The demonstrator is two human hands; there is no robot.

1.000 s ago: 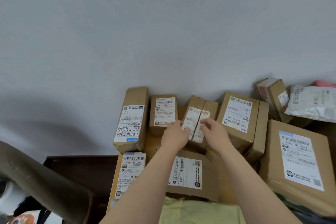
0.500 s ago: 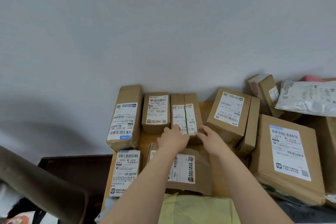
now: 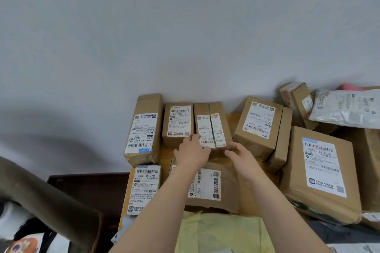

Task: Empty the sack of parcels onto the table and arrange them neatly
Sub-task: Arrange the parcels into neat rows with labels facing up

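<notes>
Squaring the split-label box (image 3: 211,127) from its slant, I had set its long axis pointing at the wall (image 3: 185,47), flush beside the small box (image 3: 178,123) in the back row: one more parcel tidy. My left hand (image 3: 192,154) pressed its near corner, fingers relaxed; my right hand (image 3: 240,156) hung loosely open alongside.

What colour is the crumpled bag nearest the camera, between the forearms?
The crumpled bag is pale yellow, seen in the head view.
</notes>
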